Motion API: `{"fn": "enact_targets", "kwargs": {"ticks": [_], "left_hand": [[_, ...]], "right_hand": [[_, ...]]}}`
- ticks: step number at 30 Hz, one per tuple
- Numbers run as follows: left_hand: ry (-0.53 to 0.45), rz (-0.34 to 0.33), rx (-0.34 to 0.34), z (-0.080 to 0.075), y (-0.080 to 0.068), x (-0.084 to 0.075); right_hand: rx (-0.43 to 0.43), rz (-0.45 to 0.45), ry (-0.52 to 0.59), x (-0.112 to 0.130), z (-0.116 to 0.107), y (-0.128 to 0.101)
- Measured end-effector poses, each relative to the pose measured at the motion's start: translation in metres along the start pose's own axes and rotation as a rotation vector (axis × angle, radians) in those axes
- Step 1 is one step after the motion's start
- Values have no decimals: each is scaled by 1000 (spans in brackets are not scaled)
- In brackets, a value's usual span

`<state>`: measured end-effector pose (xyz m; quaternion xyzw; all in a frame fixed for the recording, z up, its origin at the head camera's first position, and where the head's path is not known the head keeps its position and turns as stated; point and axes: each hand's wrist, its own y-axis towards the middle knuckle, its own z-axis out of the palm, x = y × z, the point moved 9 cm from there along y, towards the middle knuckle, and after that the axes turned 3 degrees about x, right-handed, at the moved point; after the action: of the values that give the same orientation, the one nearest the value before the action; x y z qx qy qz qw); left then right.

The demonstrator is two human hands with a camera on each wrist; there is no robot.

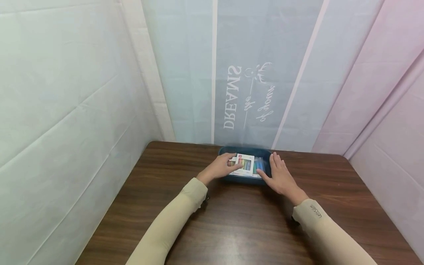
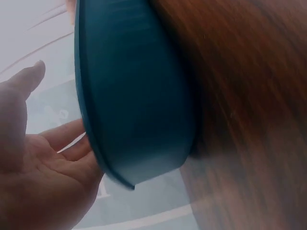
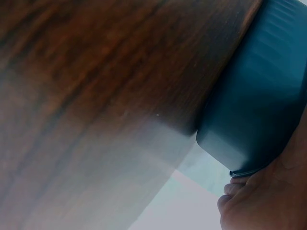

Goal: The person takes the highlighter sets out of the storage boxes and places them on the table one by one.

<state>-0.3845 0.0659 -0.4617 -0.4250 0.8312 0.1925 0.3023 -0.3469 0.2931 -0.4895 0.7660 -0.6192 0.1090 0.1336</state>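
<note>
A dark teal plastic tub (image 1: pixel 245 180) stands near the far edge of the table. Inside it lies a white box with a window showing coloured sticks (image 1: pixel 245 164), on top of a clear pack of blue and green sticks (image 1: pixel 259 163). My left hand (image 1: pixel 221 166) reaches over the tub's left side, thumb and fingers spread at the white box's left edge. In the left wrist view its thumb stands apart and its fingertips are hidden behind the rim. My right hand (image 1: pixel 281 177) rests on the tub's right rim, fingers extended, thumb over the inside.
The brown wood-grain table (image 1: pixel 232 228) stretches toward me from the tub. Right behind the tub hangs a grey-blue curtain (image 1: pixel 246 44) with lettering. Pale fabric walls (image 1: pixel 66 110) stand to the left and right.
</note>
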Motion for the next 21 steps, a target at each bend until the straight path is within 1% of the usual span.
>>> {"fn": "enact_targets", "kwargs": {"ticks": [3,7,10,16,21], "left_hand": [[-14,-12,-2,3,2,2],[11,-22,-13,7,6,3],[19,-26,-16,7,9,2],[16,-54,-11,6,15,0],[23,-88,-2,6,20,0]], "right_hand": [[6,-3,6,2,-1,0],[14,1,4,2,-1,0],[11,5,-3,1,-1,-1],[18,5,5,1,-1,0],[19,11,6,1,-3,1]]}}
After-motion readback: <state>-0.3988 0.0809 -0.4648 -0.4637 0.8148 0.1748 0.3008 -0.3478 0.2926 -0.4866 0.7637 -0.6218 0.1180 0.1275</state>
